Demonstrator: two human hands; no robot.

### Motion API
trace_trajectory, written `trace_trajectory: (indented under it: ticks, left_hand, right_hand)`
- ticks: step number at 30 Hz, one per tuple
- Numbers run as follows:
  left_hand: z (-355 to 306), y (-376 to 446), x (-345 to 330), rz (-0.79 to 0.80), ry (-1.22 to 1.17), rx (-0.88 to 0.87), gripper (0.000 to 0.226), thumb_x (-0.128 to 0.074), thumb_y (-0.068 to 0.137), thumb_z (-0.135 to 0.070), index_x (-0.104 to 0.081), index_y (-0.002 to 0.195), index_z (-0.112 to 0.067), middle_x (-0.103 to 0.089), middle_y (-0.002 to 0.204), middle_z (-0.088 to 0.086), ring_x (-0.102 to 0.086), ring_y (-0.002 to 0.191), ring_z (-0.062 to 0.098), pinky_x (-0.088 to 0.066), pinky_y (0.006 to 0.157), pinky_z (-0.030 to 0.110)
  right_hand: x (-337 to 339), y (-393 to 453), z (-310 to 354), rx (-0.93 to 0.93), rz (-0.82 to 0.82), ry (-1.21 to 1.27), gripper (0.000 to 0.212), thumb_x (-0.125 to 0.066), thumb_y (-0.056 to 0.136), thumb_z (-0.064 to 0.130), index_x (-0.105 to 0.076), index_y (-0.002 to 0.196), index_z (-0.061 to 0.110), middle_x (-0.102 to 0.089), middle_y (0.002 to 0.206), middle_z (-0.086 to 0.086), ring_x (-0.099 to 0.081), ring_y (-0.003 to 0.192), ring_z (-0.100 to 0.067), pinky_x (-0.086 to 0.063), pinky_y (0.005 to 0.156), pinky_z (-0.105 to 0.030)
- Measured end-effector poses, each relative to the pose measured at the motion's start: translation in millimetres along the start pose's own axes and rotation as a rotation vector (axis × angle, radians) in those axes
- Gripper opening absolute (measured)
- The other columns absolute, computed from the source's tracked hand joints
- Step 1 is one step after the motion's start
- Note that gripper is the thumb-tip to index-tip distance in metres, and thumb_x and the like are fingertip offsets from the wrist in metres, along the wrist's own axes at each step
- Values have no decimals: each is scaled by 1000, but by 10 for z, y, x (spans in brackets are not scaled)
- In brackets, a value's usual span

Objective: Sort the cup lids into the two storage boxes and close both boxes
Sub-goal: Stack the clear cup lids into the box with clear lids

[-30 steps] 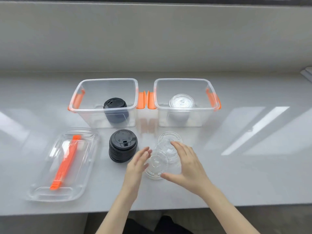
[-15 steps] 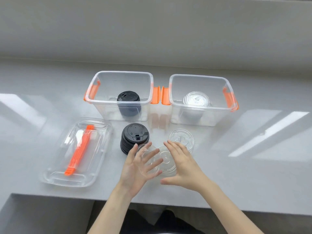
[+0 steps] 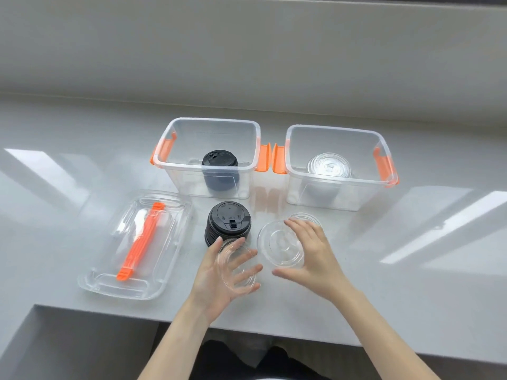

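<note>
Both hands on clear cup lids at the counter's near edge; both boxes open.

Left hand cradles a tilted clear lid against its spread fingers, raised off the grey counter. Right hand curls thumb and fingers around a second clear lid; whether that lid rests on the counter cannot be told. A third clear lid lies partly hidden behind the right fingers. Just beyond the left hand stands a stack of black lids. Box covers with orange strip lie to the left. Farther back, the left box holds black lids, the right box clear lids, their orange latches near each other.
</note>
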State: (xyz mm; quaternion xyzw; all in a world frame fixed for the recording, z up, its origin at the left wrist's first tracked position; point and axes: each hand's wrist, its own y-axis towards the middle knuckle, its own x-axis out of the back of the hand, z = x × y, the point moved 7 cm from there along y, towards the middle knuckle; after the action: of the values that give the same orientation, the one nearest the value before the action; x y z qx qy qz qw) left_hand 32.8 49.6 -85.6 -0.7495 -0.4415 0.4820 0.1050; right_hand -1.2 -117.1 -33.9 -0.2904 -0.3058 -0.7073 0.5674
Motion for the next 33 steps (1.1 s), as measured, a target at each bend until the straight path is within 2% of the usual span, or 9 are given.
trace_trajectory:
  ticks: [4,6,9,11,13,17,24,29,33]
  left_hand:
    - [46,48,-220,60,-30,32,60,-49,73,-58,-61,117,-19,-60,122,11,-57,107,37,-47,86,49]
    - [74,67,-351,98,-57,52,54,-48,73,-57,-64,108,-20,-58,120,12,-56,107,37,-46,86,49]
    - [136,119,-507,145,-102,87,56,-42,78,-59,-62,111,-18,-56,127,14,-54,114,38,-40,96,55]
    - [174,136,-590,175,-94,100,53,-46,75,-58,-64,105,-18,-66,116,11,-62,105,34,-46,89,54]
    - [204,139,-633,190,-59,101,45,-52,70,-53,-67,96,-19,-71,104,9,-67,94,31,-50,82,49]
    - [221,172,-572,165,-44,101,47,-60,67,-47,-61,106,-22,-58,119,12,-55,106,36,-46,84,49]
    - [146,145,-384,54,-28,51,43,-56,67,-50,-62,101,-24,-56,113,11,-56,97,32,-50,78,45]
    - [122,115,-321,33,-33,35,41,-57,67,-49,-62,98,-23,-57,111,11,-57,95,31,-50,77,44]
    - [128,124,-324,28,-28,30,41,-56,68,-49,-62,99,-24,-57,110,11,-56,97,32,-50,78,45]
  right_hand:
    - [127,-16,225,31,3,146,93,-71,54,56,-37,134,25,-31,127,30,-25,127,-2,-23,109,-24]
    - [46,-72,291,44,63,158,92,-73,55,55,-36,135,28,-36,131,24,-25,130,-4,-24,111,-25]
    - [-19,-140,290,40,82,175,92,-76,55,53,-35,135,30,-40,137,15,-23,131,0,-24,110,-21]
    - [-30,-166,269,34,79,178,93,-77,55,52,-35,135,29,-39,139,15,-23,132,0,-25,110,-22]
    - [-42,-195,230,22,98,175,96,-78,54,52,-34,136,30,-35,141,17,-20,134,-2,-24,113,-26]
    - [-31,-208,-7,-60,198,133,103,-77,55,50,-20,140,37,-19,147,19,-6,140,-6,-15,117,-34]
    - [-38,-7,-419,-163,245,-159,109,-74,61,49,-7,145,30,-3,157,0,4,143,-18,-5,117,-34]
    - [-89,79,-499,-183,188,-246,102,-67,69,47,-6,145,19,-14,155,-4,-4,143,-22,-4,117,-32]
    - [-49,96,-490,-162,126,-220,98,-68,70,45,-13,144,16,-27,150,-2,-17,138,-23,-12,116,-33]
